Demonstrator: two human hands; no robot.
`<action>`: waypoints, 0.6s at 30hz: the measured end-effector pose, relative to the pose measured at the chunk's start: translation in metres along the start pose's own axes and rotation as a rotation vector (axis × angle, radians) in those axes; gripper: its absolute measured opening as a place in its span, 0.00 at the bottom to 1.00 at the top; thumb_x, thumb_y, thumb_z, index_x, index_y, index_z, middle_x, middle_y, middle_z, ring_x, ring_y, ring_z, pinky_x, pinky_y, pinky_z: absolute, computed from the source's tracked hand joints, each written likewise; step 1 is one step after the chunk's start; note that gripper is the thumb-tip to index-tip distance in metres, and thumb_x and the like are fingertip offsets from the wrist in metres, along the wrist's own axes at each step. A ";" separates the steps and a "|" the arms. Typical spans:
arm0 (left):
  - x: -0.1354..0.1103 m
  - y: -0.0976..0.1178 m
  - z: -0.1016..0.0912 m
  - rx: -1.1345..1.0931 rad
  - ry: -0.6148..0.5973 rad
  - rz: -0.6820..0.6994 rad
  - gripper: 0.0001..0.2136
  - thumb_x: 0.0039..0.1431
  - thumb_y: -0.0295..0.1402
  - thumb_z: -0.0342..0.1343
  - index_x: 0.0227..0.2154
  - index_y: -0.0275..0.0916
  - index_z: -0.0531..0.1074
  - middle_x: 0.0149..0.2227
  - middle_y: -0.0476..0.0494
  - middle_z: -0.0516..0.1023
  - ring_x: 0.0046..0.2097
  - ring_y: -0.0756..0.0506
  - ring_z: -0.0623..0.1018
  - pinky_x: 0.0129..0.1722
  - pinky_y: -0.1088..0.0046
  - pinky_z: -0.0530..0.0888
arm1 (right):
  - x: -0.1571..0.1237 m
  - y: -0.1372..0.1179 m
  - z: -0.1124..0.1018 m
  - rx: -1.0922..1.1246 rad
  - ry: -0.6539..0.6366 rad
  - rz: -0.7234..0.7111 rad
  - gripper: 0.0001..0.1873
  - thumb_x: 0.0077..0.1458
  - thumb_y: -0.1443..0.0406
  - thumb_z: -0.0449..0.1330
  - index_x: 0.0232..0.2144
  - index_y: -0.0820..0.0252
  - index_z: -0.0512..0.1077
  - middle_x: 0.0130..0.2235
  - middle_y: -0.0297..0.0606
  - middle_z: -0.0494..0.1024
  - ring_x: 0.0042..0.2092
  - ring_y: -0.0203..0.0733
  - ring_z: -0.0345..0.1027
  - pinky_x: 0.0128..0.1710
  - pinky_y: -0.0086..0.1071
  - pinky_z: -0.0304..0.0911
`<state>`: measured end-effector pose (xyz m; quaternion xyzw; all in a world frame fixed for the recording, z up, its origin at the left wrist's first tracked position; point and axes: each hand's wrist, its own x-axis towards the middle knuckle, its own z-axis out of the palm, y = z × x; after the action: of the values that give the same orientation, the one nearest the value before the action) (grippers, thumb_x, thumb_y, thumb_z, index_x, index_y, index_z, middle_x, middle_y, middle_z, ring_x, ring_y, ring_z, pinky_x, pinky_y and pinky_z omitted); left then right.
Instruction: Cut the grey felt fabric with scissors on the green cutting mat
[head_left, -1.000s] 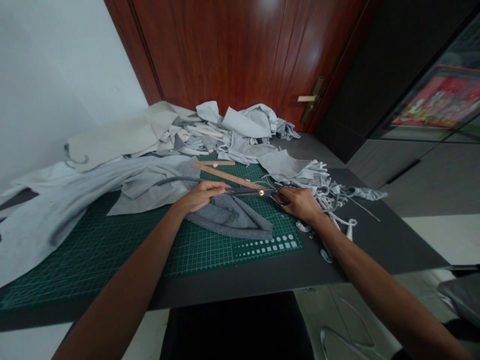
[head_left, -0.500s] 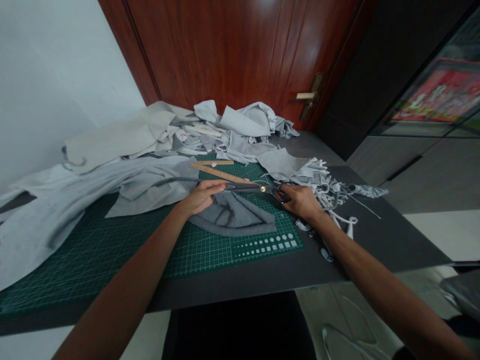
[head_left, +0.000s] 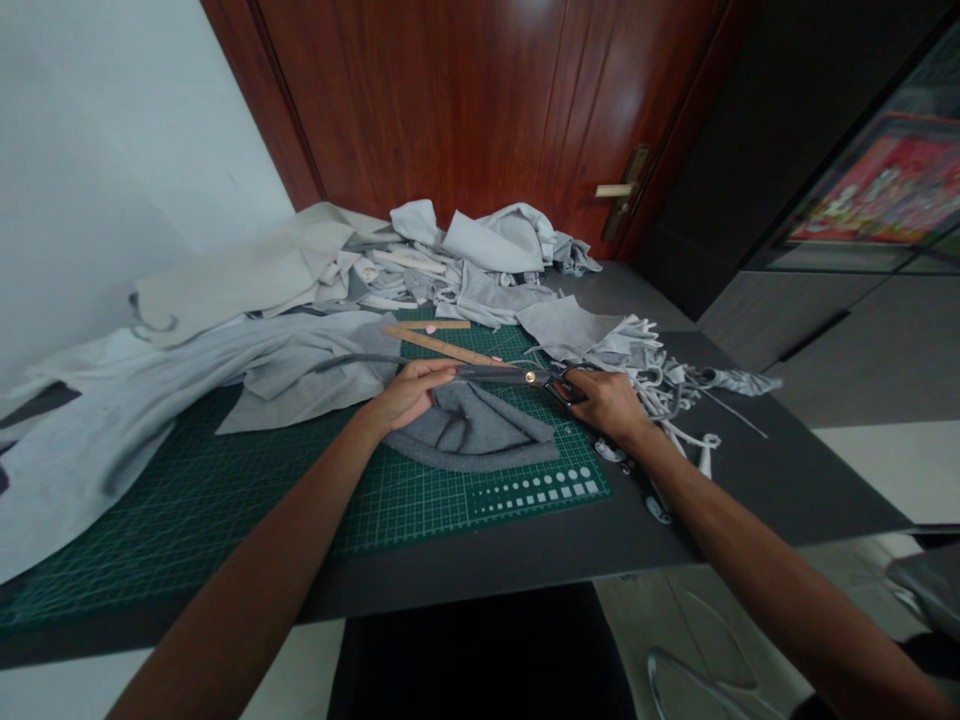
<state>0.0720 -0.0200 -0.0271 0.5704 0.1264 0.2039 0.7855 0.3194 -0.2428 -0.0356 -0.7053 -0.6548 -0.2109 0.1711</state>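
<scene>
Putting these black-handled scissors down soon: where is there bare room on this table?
Bare: the dark tabletop along the near edge, the green cutting mat's lower strip, and the tabletop right of the pale grey scrap strips. Crowded: mid-mat around the black scissors, and the back under heaped pale grey fabric.

Left arm (head_left: 255, 570): bare, long and slim.
Right arm (head_left: 772, 590): also bare and slim.
Left hand (head_left: 409, 395): bare, thin fingers.
Right hand (head_left: 607, 405): bare too.
</scene>
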 end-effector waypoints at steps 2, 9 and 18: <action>0.000 0.000 0.000 0.002 0.002 -0.003 0.16 0.45 0.34 0.72 0.38 0.32 0.82 0.35 0.38 0.85 0.40 0.42 0.82 0.47 0.66 0.73 | 0.000 0.000 0.000 -0.002 0.000 0.002 0.11 0.61 0.63 0.54 0.29 0.59 0.72 0.26 0.37 0.76 0.26 0.38 0.63 0.28 0.32 0.46; 0.002 -0.001 -0.002 -0.011 0.006 0.011 0.17 0.43 0.34 0.73 0.38 0.32 0.83 0.38 0.37 0.85 0.40 0.42 0.82 0.45 0.68 0.73 | 0.000 -0.001 0.000 -0.016 -0.007 0.007 0.11 0.60 0.63 0.54 0.29 0.59 0.72 0.25 0.37 0.77 0.25 0.38 0.63 0.27 0.32 0.45; 0.002 -0.001 -0.003 -0.021 0.005 0.004 0.17 0.43 0.33 0.73 0.37 0.31 0.82 0.33 0.38 0.85 0.38 0.42 0.82 0.44 0.68 0.73 | 0.000 -0.001 -0.001 -0.019 -0.018 0.017 0.10 0.60 0.63 0.54 0.28 0.59 0.72 0.25 0.37 0.77 0.25 0.38 0.62 0.27 0.32 0.44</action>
<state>0.0726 -0.0172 -0.0291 0.5618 0.1251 0.2085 0.7907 0.3182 -0.2428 -0.0345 -0.7143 -0.6483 -0.2092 0.1601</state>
